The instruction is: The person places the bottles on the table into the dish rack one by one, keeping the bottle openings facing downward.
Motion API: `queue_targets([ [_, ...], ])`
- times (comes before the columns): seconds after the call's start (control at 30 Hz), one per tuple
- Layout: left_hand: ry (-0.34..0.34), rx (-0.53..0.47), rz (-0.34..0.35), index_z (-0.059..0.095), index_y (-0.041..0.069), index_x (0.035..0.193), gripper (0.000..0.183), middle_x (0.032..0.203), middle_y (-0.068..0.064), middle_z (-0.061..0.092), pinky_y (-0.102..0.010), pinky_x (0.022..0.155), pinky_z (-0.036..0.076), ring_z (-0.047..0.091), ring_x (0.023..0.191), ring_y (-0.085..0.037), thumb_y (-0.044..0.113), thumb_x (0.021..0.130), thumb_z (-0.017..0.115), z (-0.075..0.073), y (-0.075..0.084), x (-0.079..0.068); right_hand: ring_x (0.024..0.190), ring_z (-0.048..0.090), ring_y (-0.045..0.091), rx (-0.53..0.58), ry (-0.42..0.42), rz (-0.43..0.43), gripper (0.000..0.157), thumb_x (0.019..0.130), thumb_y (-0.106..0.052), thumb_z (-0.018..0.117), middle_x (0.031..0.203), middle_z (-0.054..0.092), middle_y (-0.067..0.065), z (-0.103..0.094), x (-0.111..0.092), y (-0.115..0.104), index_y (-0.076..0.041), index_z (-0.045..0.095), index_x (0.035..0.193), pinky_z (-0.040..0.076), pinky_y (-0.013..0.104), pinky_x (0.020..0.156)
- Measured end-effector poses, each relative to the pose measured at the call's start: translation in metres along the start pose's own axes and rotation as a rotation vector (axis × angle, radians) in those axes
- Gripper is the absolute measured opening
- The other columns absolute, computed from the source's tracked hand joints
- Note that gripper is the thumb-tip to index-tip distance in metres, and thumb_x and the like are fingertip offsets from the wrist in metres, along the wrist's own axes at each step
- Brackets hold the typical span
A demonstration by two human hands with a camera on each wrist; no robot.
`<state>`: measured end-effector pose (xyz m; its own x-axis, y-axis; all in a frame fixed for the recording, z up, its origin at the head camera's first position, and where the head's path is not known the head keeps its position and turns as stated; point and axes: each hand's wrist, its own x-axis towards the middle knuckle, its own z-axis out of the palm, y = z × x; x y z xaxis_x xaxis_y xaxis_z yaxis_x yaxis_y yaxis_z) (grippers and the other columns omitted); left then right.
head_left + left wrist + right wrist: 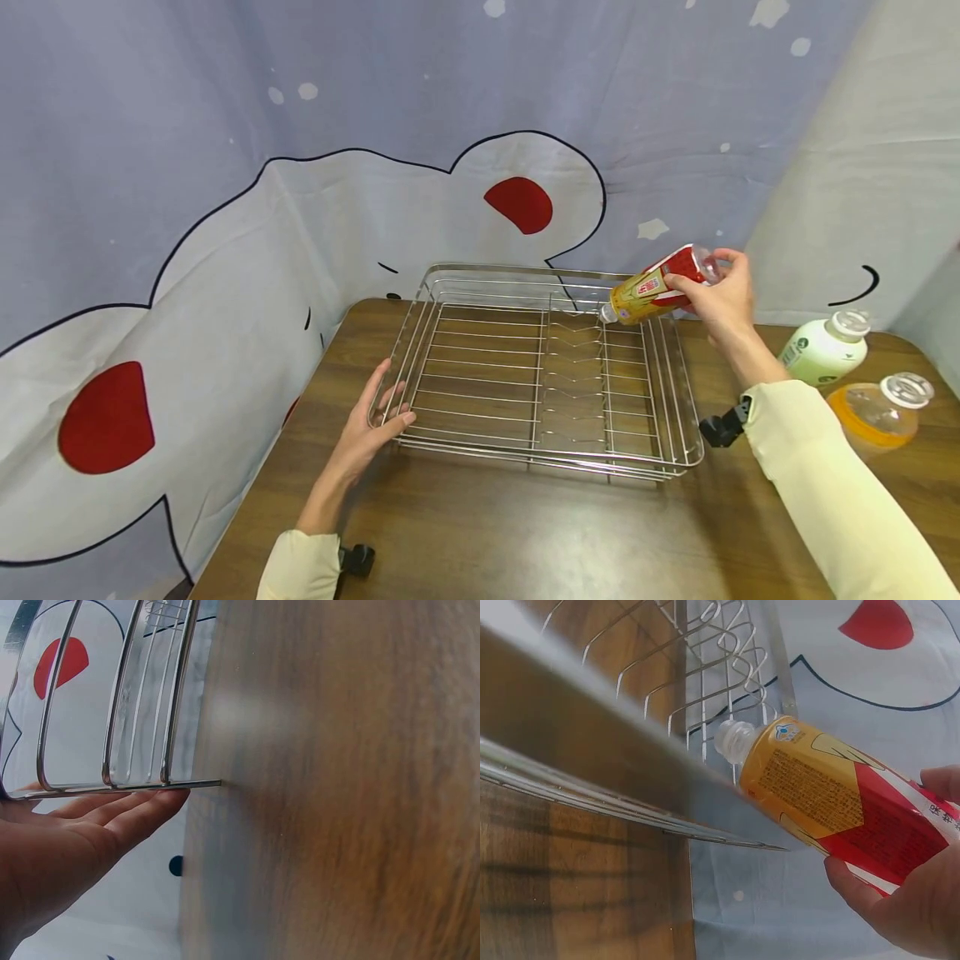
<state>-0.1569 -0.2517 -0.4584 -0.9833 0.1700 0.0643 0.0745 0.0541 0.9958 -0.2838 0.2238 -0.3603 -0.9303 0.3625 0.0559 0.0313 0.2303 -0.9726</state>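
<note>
From where I stand, the left hand [363, 433] is at the left front corner of the metal wire dish rack [487, 267], its fingers fairly straight and touching the side wall, with no firm grip that I can see. The rack sits on the wooden bench [525, 542]; its wires look stiff, smooth and a little springy, so I'd steady it by the top rail.

Above the rack's right rear part, the red-and-yellow plastic drink bottle [651, 287] hangs tilted, its neck pointing down and to the left. I can't tell whether the neck touches the wires. The right hand [729, 302] has it pinched by the base end, thumb against fingers. It looks light, probably empty, with thin walls that should dent under a squeeze and a slick label; a gentle hold round the middle would likely be surer.

Right of the rack stand a pale green bottle [817, 354] and an orange-banded clear bottle [873, 415].
</note>
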Motion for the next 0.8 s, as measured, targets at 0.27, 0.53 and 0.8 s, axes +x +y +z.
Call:
queue_targets([
  [0.27, 0.000, 0.007, -0.001, 0.011, 0.025, 0.160, 0.087, 0.158, -0.026, 0.021, -0.035, 0.110, 0.035, 0.032, 0.139, -0.044, 0.006, 0.094, 0.064, 0.000, -0.001, -0.001, 0.104, 0.050, 0.017, -0.011, -0.021, 0.015, 0.084, 0.085, -0.023, 0.075, 0.137, 0.035, 0.013, 0.006, 0.001, -0.005, -0.007, 0.023, 0.149, 0.057, 0.021, 0.065],
  [0.53, -0.012, -0.001, 0.007, 0.010, 0.025, 0.160, 0.087, 0.158, -0.025, 0.018, -0.033, 0.107, 0.038, 0.030, 0.140, -0.044, 0.006, 0.094, 0.063, -0.001, -0.002, 0.000, 0.115, 0.050, 0.025, -0.012, -0.038, 0.024, 0.084, 0.086, -0.020, 0.074, 0.146, 0.034, 0.018, 0.013, 0.003, -0.004, -0.007, 0.021, 0.150, 0.057, 0.022, 0.068],
  [0.8, -0.010, -0.011, 0.006, 0.011, 0.025, 0.160, 0.087, 0.157, -0.027, 0.020, -0.020, 0.098, 0.043, 0.032, 0.138, -0.046, 0.006, 0.094, 0.063, -0.002, -0.003, 0.000, 0.125, 0.045, 0.030, -0.186, 0.003, -0.006, 0.085, 0.084, -0.030, 0.075, 0.144, 0.042, 0.018, 0.021, 0.002, -0.003, -0.008, 0.025, 0.150, 0.051, 0.027, 0.082],
])
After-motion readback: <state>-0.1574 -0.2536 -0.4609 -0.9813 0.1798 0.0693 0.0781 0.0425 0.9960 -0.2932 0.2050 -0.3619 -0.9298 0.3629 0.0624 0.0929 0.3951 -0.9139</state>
